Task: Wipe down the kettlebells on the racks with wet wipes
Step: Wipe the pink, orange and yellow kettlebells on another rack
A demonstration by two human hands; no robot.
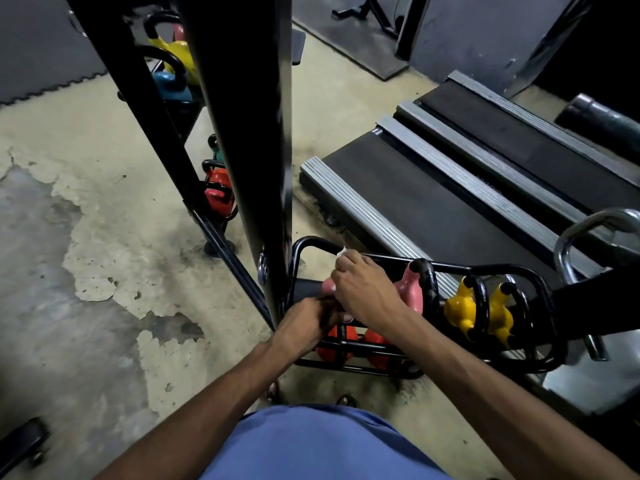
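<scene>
On rack [485,270] top tier | left hand [308,320] grips pink kettlebell [327,285], likely steadying it | right hand [363,289] pinches wipe [342,251] against it to scrub

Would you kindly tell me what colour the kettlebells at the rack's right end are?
Those kettlebells are yellow, with black handles; the head view shows them.

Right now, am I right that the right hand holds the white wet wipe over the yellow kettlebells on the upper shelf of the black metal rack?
Not quite. The head view shows the right hand holding the white wet wipe over the pink kettlebells on the upper shelf of the black metal rack; the yellow kettlebells sit further right, untouched.
</scene>
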